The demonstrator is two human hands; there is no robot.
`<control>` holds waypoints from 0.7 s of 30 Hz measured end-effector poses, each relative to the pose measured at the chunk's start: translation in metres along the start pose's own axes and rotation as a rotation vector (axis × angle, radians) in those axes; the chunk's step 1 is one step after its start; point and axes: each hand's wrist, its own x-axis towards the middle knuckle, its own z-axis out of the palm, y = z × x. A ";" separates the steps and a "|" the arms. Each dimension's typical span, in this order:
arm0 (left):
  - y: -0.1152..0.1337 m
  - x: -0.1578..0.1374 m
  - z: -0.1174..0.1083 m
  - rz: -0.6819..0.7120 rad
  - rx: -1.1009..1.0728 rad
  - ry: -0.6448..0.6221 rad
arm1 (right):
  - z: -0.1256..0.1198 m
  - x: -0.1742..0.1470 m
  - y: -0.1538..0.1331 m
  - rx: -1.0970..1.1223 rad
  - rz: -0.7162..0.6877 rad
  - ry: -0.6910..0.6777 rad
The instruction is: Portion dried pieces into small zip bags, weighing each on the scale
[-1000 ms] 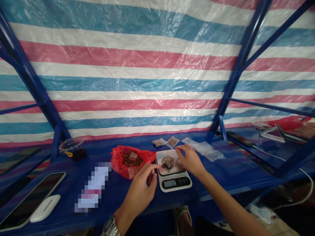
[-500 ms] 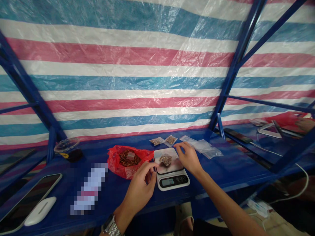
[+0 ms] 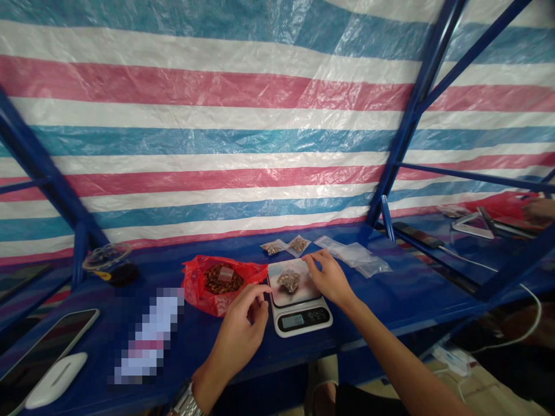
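A small clear bag of brown seed-like pieces (image 3: 289, 281) lies on the plate of a white digital kitchen scale (image 3: 281, 323). The lit display appears to read 10.0, though the digits are small. At the scale's left side is my left hand (image 3: 243, 323), fingers loosely curved with a gap to the thumb and nothing in them. My right hand (image 3: 328, 278) hovers at the plate's right edge, fingertips close to it, also holding nothing. Left of the scale, an opened red plastic bag (image 3: 195, 289) contains many brown pieces, with a small clear packet (image 3: 226, 274) on top.
Behind the scale lie two filled clear bags (image 3: 298, 245) and several flat zip bags (image 3: 358, 258). At left are a phone (image 3: 56, 346), a white earbud case (image 3: 57, 380), a blurred-out item (image 3: 150, 335) and a plastic cup (image 3: 113, 266). Blue frame posts (image 3: 401, 133) flank the table.
The scale's display shows a different reading. Both hands stay beside the scale, with my left hand's fingers slightly further from the plate. The whole view has shifted a little.
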 end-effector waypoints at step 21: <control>0.005 0.006 0.004 0.003 -0.050 0.281 | -0.008 -0.002 -0.046 0.612 0.009 -0.234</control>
